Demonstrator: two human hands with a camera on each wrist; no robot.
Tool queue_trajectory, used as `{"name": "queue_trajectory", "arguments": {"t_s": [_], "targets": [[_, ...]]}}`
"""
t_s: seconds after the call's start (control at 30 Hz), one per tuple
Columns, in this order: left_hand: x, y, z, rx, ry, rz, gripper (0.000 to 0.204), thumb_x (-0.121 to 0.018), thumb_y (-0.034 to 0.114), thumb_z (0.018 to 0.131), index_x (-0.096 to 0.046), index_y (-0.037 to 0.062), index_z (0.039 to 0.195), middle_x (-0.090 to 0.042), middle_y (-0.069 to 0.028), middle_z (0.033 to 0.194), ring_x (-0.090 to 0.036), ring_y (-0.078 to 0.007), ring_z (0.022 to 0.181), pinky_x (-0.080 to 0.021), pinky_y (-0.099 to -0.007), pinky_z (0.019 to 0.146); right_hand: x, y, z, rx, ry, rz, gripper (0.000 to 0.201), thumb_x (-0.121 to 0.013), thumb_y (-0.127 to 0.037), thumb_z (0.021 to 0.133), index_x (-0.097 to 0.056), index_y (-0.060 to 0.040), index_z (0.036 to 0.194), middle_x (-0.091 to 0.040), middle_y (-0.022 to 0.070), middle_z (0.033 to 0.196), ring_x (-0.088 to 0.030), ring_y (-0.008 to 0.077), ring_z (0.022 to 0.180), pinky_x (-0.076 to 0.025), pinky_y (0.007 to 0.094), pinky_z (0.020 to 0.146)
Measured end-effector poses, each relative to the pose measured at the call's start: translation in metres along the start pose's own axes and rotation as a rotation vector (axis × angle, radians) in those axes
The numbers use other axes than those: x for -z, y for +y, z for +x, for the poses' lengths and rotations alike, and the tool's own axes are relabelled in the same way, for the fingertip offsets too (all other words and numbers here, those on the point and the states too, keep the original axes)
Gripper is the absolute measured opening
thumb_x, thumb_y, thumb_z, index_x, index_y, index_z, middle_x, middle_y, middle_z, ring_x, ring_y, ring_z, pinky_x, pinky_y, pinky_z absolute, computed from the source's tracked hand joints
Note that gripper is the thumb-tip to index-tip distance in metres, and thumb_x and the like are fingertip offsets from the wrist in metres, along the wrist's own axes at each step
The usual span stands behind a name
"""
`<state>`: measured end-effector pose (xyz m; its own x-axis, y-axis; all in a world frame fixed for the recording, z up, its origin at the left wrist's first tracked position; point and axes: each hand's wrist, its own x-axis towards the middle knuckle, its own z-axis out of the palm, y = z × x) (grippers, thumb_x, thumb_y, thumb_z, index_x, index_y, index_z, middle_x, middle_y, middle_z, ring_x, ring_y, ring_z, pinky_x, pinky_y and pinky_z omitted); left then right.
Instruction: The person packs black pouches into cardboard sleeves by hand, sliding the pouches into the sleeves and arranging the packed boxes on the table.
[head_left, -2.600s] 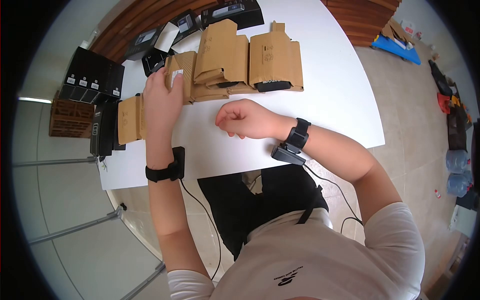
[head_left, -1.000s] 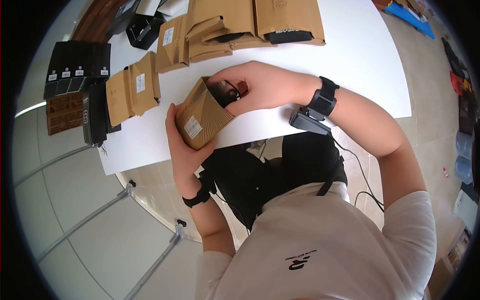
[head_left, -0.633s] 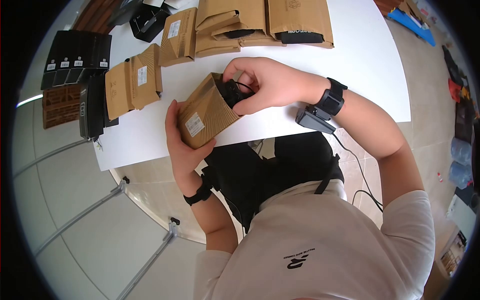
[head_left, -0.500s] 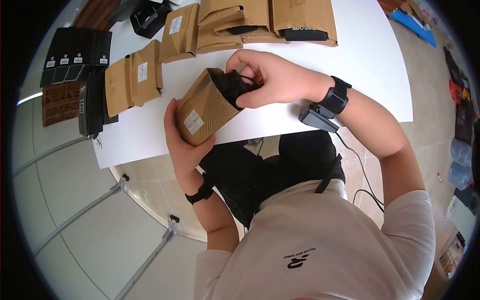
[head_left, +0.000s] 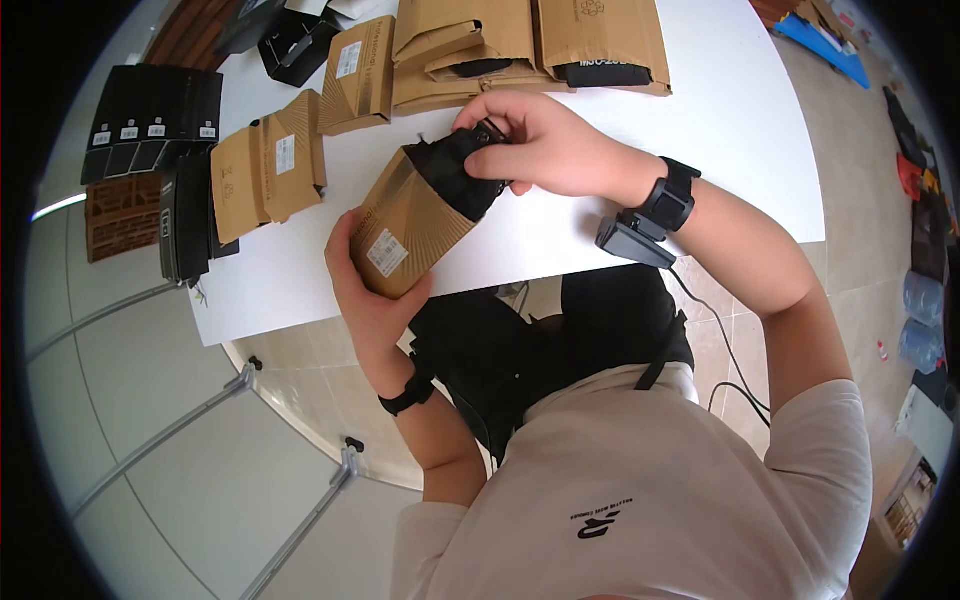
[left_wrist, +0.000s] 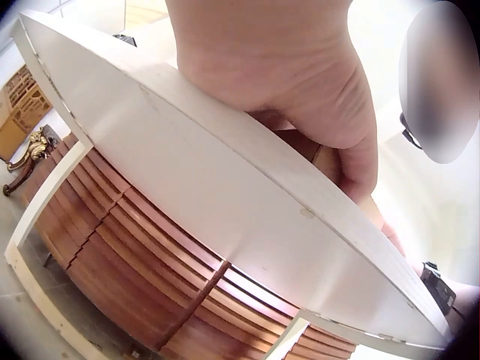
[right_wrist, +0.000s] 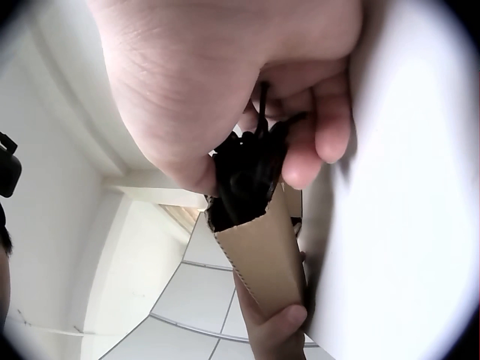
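A brown cardboard box (head_left: 420, 225) with a printed ray pattern and a white label is tilted over the table's front edge. My left hand (head_left: 375, 310) grips its lower end, thumb on the near side. At the box's open upper end my right hand (head_left: 540, 145) pinches a black item (head_left: 450, 170), partly out of the box. In the right wrist view the black item (right_wrist: 244, 176) shows thin cord-like ends among the fingers, and its lower part is hidden inside the box. I cannot tell its kind.
More brown boxes (head_left: 355, 75) stand in a row at the back of the white table (head_left: 740, 170), with a larger open carton (head_left: 605, 40) to their right. Black boxes (head_left: 155, 110) are stacked at the left, and an opened black box (head_left: 298, 48) lies behind.
My left hand has come from the back row to the front edge and now holds the box. My right hand has drawn the black item farther out of the open end.
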<state>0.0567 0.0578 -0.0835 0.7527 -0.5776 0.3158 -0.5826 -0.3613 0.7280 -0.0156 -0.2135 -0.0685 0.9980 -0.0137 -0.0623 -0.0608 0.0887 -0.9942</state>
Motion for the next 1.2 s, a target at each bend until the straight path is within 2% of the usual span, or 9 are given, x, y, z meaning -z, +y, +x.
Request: {"name": "queue_trajectory", "arguments": {"t_s": [0.23, 0.53, 0.6, 0.63, 0.73, 0.77, 0.9, 1.1, 1.2], "targets": [[0.01, -0.005, 0.002, 0.069, 0.005, -0.125, 0.096, -0.08, 0.007, 0.054, -0.041, 0.0021, 0.142, -0.052, -0.013, 0.132, -0.051, -0.0257, 0.121, -0.039, -0.0364, 0.105, -0.002, -0.002, -0.001, -0.034, 0.094, 0.194, 0.02, -0.059, -0.009, 0.09, -0.06, -0.0027, 0.109, -0.058, -0.0009, 0.07, -0.058, 0.0078, 0.056, -0.046, 0.0209, 0.049], [0.019, -0.029, -0.002, 0.032, 0.027, -0.406, 0.098, -0.082, 0.015, 0.053, -0.042, 0.0002, 0.141, -0.05, -0.0132, 0.137, -0.049, -0.027, 0.127, -0.038, -0.0368, 0.107, 0.002, -0.02, -0.018, 0.16, 0.242, 0.421, 0.027, -0.057, -0.012, 0.088, -0.065, -0.0039, 0.112, -0.062, 0.0, 0.073, -0.052, 0.0047, 0.049, -0.041, 0.0177, 0.046], [0.016, -0.021, -0.001, 0.117, 0.149, -0.664, 0.096, -0.085, 0.023, 0.061, -0.04, -0.0005, 0.142, -0.048, -0.0155, 0.14, -0.048, -0.0304, 0.129, -0.041, -0.042, 0.107, 0.005, -0.022, -0.018, 0.192, 0.196, 0.506, 0.038, -0.043, -0.02, 0.089, -0.061, 0.0005, 0.116, -0.065, 0.0039, 0.078, -0.044, 0.0053, 0.045, -0.036, 0.0192, 0.043], [0.014, -0.029, -0.003, 0.38, 0.379, -0.929, 0.096, -0.084, 0.032, 0.068, -0.036, -0.0014, 0.144, -0.045, -0.0182, 0.143, -0.048, -0.0333, 0.13, -0.043, -0.0492, 0.106, 0.007, -0.022, -0.017, 0.21, 0.174, 0.548, 0.045, -0.036, -0.023, 0.089, -0.059, 0.0026, 0.118, -0.067, 0.0059, 0.081, -0.039, 0.0056, 0.042, -0.034, 0.02, 0.042], [0.017, -0.04, -0.008, 0.185, 0.211, -0.846, 0.095, -0.083, 0.031, 0.07, -0.034, -0.0015, 0.144, -0.044, -0.0197, 0.144, -0.048, -0.0341, 0.13, -0.04, -0.055, 0.107, 0.01, -0.019, -0.015, 0.213, 0.145, 0.565, 0.048, -0.035, -0.027, 0.09, -0.059, 0.0029, 0.118, -0.066, 0.0061, 0.078, -0.037, 0.0065, 0.041, -0.034, 0.0207, 0.042], [0.017, -0.039, -0.007, 0.136, 0.126, -0.956, 0.095, -0.083, 0.024, 0.067, -0.034, -0.0014, 0.143, -0.044, -0.0189, 0.143, -0.048, -0.0329, 0.13, -0.04, -0.0502, 0.108, 0.009, -0.018, -0.015, 0.193, 0.136, 0.592, 0.047, -0.036, -0.027, 0.091, -0.059, 0.0033, 0.118, -0.066, 0.0058, 0.077, -0.038, 0.0065, 0.041, -0.034, 0.0208, 0.042], [0.022, -0.034, -0.009, 0.152, -0.021, -0.75, 0.099, -0.076, 0.009, 0.054, -0.036, -0.0005, 0.143, -0.047, -0.0148, 0.14, -0.045, -0.0278, 0.132, -0.037, -0.0382, 0.11, 0.003, -0.021, -0.015, 0.134, 0.209, 0.474, 0.045, -0.037, -0.024, 0.091, -0.06, 0.0038, 0.117, -0.065, 0.0049, 0.074, -0.037, 0.0066, 0.041, -0.034, 0.0206, 0.043], [0.018, -0.02, -0.004, 0.194, -0.014, -0.647, 0.1, -0.076, 0.004, 0.049, -0.04, 0.0009, 0.141, -0.047, -0.0126, 0.139, -0.044, -0.026, 0.13, -0.033, -0.0374, 0.111, 0.008, -0.018, -0.013, 0.108, 0.23, 0.498, 0.034, -0.044, -0.022, 0.092, -0.069, -0.0026, 0.107, -0.064, 0.0008, 0.072, -0.043, 0.0057, 0.046, -0.034, 0.0195, 0.044], [0.016, -0.016, -0.002, 0.092, -0.056, -0.429, 0.098, -0.077, 0.003, 0.048, -0.043, 0.0021, 0.14, -0.047, -0.0112, 0.138, -0.046, -0.0249, 0.128, -0.035, -0.0372, 0.109, 0.008, -0.021, -0.014, 0.142, 0.264, 0.439, 0.033, -0.045, -0.022, 0.092, -0.069, -0.003, 0.106, -0.063, -0.0003, 0.071, -0.043, 0.0047, 0.048, -0.033, 0.0199, 0.044]]}}
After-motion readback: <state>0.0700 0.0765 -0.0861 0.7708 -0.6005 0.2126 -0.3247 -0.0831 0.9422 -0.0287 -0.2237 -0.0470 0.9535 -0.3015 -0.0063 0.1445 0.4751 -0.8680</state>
